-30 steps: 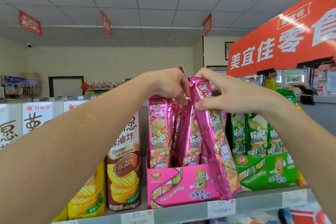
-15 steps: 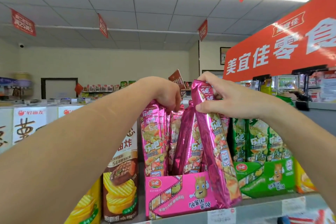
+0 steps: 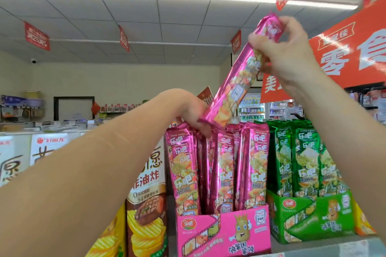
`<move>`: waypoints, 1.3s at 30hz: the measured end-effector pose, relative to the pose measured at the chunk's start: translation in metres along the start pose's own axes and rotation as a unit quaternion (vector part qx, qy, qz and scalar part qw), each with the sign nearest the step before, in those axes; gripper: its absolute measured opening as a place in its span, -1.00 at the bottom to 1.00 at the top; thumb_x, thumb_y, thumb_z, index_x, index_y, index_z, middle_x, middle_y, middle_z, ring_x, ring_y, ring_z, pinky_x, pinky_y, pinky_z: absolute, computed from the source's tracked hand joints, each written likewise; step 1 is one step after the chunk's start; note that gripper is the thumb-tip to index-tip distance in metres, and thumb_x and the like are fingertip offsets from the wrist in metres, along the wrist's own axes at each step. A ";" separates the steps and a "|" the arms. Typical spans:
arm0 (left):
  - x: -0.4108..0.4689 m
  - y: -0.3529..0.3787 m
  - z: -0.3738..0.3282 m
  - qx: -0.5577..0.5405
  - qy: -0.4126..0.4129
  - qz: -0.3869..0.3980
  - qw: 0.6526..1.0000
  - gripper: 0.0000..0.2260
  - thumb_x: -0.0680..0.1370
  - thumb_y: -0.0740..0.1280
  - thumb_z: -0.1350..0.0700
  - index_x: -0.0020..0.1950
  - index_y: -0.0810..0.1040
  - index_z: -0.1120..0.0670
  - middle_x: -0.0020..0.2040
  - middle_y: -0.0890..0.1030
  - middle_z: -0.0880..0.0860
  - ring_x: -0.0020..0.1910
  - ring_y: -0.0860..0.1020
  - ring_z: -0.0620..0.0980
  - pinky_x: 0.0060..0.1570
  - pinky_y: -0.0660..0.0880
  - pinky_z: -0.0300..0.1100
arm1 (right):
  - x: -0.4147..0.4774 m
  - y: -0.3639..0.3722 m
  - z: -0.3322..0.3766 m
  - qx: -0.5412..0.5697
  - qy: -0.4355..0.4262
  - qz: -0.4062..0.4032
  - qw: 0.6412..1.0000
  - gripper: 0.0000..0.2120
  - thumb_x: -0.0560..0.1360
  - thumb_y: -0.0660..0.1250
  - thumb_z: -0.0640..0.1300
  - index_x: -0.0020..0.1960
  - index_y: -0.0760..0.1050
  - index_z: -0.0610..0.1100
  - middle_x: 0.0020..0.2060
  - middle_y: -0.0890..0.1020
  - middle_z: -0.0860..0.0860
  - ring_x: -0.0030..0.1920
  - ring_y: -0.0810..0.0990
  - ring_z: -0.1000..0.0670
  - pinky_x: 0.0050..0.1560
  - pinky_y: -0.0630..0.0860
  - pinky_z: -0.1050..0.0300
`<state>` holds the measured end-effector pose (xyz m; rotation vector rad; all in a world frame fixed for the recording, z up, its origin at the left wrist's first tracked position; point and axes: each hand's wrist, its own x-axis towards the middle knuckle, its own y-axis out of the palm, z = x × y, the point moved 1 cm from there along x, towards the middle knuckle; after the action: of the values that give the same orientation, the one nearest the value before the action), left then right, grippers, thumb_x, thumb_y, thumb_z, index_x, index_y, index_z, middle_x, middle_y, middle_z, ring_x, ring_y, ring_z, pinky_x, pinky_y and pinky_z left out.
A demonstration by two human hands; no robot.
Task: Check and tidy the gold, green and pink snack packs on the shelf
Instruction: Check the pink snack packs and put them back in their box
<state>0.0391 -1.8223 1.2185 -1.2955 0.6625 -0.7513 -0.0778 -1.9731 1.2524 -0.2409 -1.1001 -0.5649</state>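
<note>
My right hand grips the top end of one pink snack pack and holds it tilted in the air above the shelf. Its lower end hangs just over the other pink packs, which stand upright in a pink display box. My left hand reaches over them with fingers curled down onto the pack tops at the box's left side. Green packs stand in a green box to the right. A sliver of gold pack shows behind my right forearm.
A tall brown crisp carton and a yellow crisp bag stand left of the pink box. The shelf's front edge runs below the boxes. An orange store sign hangs at upper right.
My right hand has lifted the pink pack up and out of the box's front, raising it to the right. My left hand stayed on the tops of the standing pink packs.
</note>
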 end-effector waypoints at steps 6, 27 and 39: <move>0.000 0.000 0.002 -0.071 -0.026 0.001 0.997 -0.63 0.62 0.26 0.15 0.41 0.45 -0.12 0.45 0.38 -0.06 0.40 0.36 0.03 0.41 0.32 0.05 | 0.009 -0.002 -0.014 -0.058 -0.104 -0.161 0.980 -0.68 0.39 0.47 -0.09 -0.04 0.33 0.06 -0.19 0.54 0.07 -0.25 0.55 0.16 -0.19 0.53 0.22; -0.002 0.008 -0.004 -0.129 -0.073 -0.132 0.980 -0.82 0.45 0.50 0.15 0.03 0.70 0.16 -0.06 0.69 0.00 0.00 0.61 0.01 0.02 0.47 -0.15 | -0.009 0.019 -0.026 -0.337 -0.098 0.044 0.935 -0.70 0.43 0.43 -0.08 0.09 0.40 0.02 -0.23 0.52 0.18 -0.29 0.48 0.25 -0.37 0.37 0.45; 0.008 0.008 -0.005 -0.104 -0.079 -0.089 0.987 -0.77 0.48 0.45 0.10 0.12 0.57 0.08 -0.14 0.59 -0.04 -0.21 0.55 -0.06 -0.29 0.42 -0.19 | -0.046 0.033 -0.029 -0.408 0.076 0.312 0.855 -0.14 0.47 0.01 0.45 0.06 0.58 -0.35 -0.05 0.64 -0.31 -0.05 0.63 -0.28 0.04 0.54 -0.01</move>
<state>0.0411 -1.8312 1.2092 -1.6044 0.5116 -0.7288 -0.0526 -1.9449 1.2013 -1.2307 -0.5119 -0.4181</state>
